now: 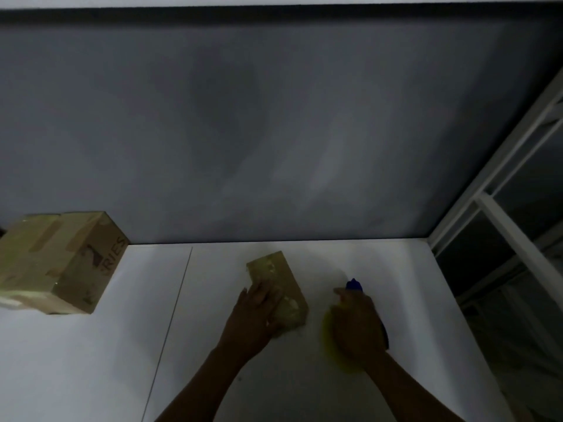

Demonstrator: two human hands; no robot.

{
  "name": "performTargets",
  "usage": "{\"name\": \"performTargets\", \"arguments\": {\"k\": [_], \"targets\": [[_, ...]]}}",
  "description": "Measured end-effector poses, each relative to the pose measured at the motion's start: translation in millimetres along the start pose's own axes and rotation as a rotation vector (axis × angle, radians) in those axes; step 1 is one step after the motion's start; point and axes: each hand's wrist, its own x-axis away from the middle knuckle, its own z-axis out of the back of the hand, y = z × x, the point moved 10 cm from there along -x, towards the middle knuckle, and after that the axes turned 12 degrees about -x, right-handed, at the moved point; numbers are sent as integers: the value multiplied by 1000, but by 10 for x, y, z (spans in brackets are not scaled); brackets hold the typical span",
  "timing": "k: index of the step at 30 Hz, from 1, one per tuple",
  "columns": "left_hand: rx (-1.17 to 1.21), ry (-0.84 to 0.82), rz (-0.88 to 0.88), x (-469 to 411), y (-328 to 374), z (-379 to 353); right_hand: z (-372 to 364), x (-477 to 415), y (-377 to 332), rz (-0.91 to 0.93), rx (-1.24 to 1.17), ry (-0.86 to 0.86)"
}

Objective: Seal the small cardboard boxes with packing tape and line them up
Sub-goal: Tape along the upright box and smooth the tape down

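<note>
A small cardboard box (278, 274) with tape patches lies on the white table (91, 360) near the middle. My left hand (256, 312) rests on its near left part, fingers laid over the top. To its right, my right hand (356, 324) grips a tape dispenser (354, 284) with a blue frame and a yellowish tape roll (330, 339). The dispenser sits apart from the box, close to the table surface. The scene is dim and blurred.
A larger taped cardboard box (61, 263) with printed letters stands at the far left by the grey wall (274, 132). A white window frame (502, 208) borders the table's right edge. A seam line (173, 315) runs across the tabletop.
</note>
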Motion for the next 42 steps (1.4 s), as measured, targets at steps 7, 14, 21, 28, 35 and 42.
{"name": "performTargets", "arguments": {"k": [7,14,21,28,35,42], "targets": [[-80,171,-108,-128,164,217,158,101,900,-477,-64,-7],[192,-18,55,-79,-17,46,129,130,963,-491,13,-144],[365,-51,185,-155,15,260,325,98,331,-260,-414,-126],[1020,-35,643,-270,6,759,427,145,-361,-5,-650,-199],[1574,-169,895,-257,-86,659,516,191,-744,218,-501,-179],[1617,-252,987,-150,-140,611,465,276,-818,259,-366,-235]]}}
